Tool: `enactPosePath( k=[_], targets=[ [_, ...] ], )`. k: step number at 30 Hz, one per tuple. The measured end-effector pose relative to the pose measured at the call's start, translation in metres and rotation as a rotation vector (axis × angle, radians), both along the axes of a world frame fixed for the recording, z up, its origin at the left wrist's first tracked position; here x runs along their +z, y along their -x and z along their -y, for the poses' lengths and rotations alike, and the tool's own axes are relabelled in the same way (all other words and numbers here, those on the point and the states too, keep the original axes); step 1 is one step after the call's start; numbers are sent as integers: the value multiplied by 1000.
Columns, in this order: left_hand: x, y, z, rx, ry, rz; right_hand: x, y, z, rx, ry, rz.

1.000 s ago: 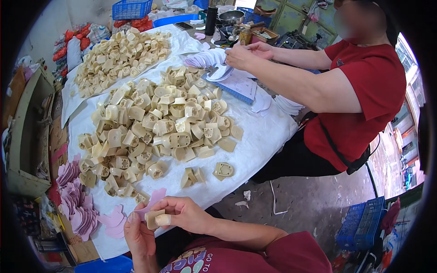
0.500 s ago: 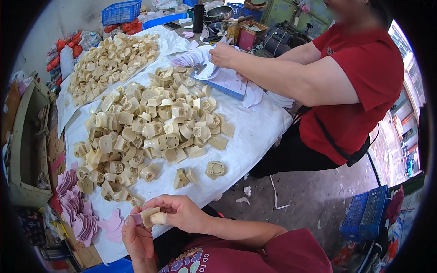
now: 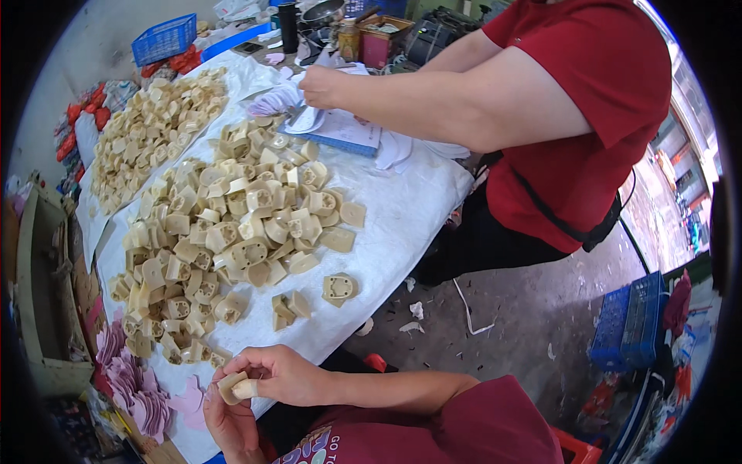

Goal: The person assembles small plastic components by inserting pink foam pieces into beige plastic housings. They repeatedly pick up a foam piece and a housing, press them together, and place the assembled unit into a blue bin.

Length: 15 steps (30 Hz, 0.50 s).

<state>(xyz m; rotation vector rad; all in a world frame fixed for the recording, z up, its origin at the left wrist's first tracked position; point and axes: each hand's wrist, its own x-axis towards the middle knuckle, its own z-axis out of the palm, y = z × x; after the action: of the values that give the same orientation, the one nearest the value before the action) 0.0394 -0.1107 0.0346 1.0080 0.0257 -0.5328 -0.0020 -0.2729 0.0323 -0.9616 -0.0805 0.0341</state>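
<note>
Over the near edge of the table, my right hand (image 3: 290, 377) pinches a beige shoe heel (image 3: 229, 386), its thumb wrapped in a pale finger cover. My left hand (image 3: 232, 427) is closed at the heel's left side, with thumb and fingertips against it; whether a pink piece is between them I cannot tell. Just left of my hands lie loose lilac-pink cut pieces (image 3: 188, 402), and beyond them a fanned stack of the same pieces (image 3: 139, 394). A big heap of beige heels (image 3: 232, 232) covers the middle of the table, with one single heel (image 3: 340, 288) apart on the right.
Across the white-covered table (image 3: 417, 201), a person in a red shirt (image 3: 595, 100) handles pale cut pieces above a blue clipboard (image 3: 348, 143). A second heel heap (image 3: 154, 131) lies far left. Blue crates (image 3: 630, 325) stand on the floor at right.
My view has shifted, so the table sits further left and up. Both my hands stay at the heel, which is turned slightly; the pink strip seen beside it before no longer shows clearly.
</note>
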Motion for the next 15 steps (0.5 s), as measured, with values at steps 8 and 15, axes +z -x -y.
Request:
enactPosePath(
  k=[8,15],
  targets=[
    [-8,-4,-5,-190,25,114,10,4,2,-52,44,-19],
    [-16,-2,-3,-80,-34,88,20,1,-1,-48,180,49]
  ],
)
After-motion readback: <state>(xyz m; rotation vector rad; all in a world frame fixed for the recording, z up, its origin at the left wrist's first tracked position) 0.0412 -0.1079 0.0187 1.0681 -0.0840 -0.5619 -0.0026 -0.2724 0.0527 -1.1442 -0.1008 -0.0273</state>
